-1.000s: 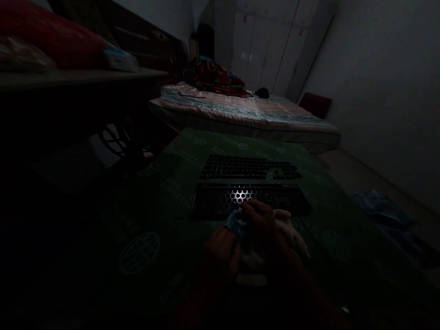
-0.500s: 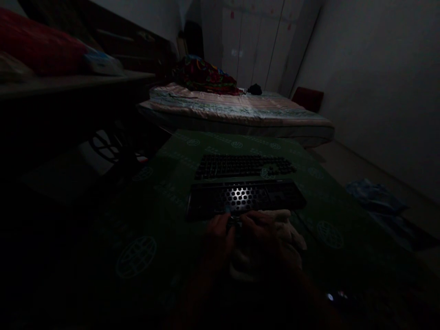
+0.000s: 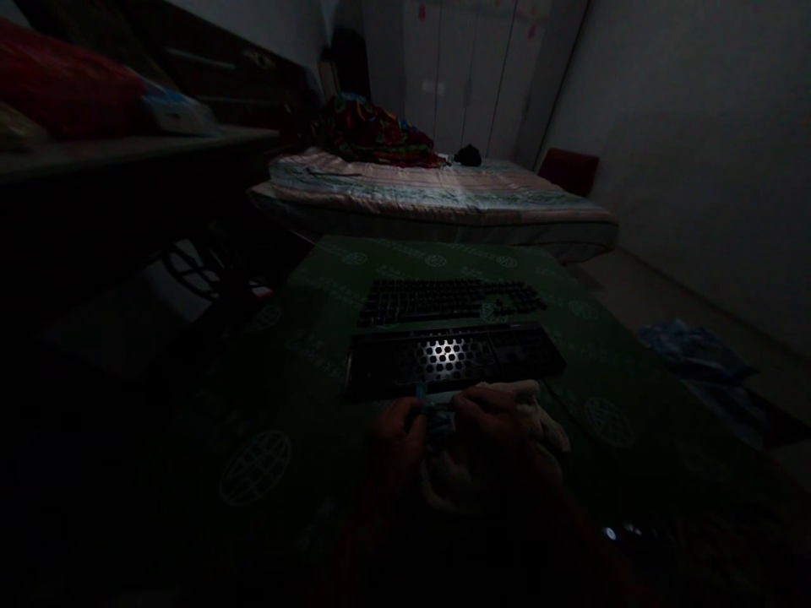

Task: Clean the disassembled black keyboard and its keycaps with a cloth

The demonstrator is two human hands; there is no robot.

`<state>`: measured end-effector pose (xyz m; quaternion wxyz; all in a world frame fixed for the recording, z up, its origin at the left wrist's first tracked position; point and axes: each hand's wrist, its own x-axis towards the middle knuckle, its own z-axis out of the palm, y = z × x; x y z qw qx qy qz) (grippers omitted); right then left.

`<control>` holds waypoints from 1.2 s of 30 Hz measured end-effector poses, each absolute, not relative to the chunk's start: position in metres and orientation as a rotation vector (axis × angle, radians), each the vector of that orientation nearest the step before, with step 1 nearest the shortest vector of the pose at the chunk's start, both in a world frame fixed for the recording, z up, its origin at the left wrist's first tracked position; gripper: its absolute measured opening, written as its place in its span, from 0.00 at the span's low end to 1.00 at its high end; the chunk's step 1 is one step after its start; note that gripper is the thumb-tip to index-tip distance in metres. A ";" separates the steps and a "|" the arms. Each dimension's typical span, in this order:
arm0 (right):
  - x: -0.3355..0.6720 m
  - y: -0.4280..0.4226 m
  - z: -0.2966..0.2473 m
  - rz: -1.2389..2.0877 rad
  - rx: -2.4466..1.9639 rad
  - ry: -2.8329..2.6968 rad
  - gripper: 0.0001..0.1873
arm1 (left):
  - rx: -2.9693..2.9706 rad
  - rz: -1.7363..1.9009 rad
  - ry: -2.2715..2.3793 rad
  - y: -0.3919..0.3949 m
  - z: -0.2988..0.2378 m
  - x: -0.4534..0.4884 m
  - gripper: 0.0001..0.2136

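Observation:
In the dim head view my left hand (image 3: pixel 399 431) is closed, its thumb and fingers pinching a small bluish object (image 3: pixel 437 420) whose kind I cannot make out. From the other side my right hand (image 3: pixel 491 414) is closed at the same object. A pale cloth (image 3: pixel 453 485) lies under and beside my right hand; whether the fingers grip it too is hidden in the dark. Just beyond my fingers lies a black keyboard base (image 3: pixel 383 365), a bright light spot on its holed key area. Behind that, dark keycaps (image 3: pixel 421 297) are laid out in keyboard order.
A green sheet (image 3: pixel 317 329) with globe prints covers the work surface. A cable (image 3: pixel 574 409) runs from the base toward the right. At the lower right, a dark item (image 3: pixel 612 533) shows small lights. Beyond stand a bed (image 3: pixel 443 198) and, at left, a shelf (image 3: pixel 241 139).
My hands have drawn slightly apart, and more of the bluish object shows between them. The view has tilted a little; the keyboard base and keycaps stay in place on the sheet.

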<state>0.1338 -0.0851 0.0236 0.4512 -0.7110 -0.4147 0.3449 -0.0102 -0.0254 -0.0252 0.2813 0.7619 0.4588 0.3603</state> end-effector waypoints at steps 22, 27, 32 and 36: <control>0.124 -0.092 0.013 0.704 -1.759 -0.906 0.14 | 0.868 1.140 1.154 -0.025 0.007 -0.032 0.13; 0.122 -0.102 0.035 0.671 -1.807 -1.183 0.12 | 0.705 1.179 1.106 -0.021 0.023 -0.043 0.16; 0.127 -0.109 0.029 0.517 -1.760 -1.506 0.12 | 0.586 1.165 1.069 -0.016 0.025 -0.051 0.15; 0.133 -0.110 0.012 0.426 -1.727 -1.546 0.12 | 0.567 1.168 1.113 -0.015 0.018 -0.048 0.17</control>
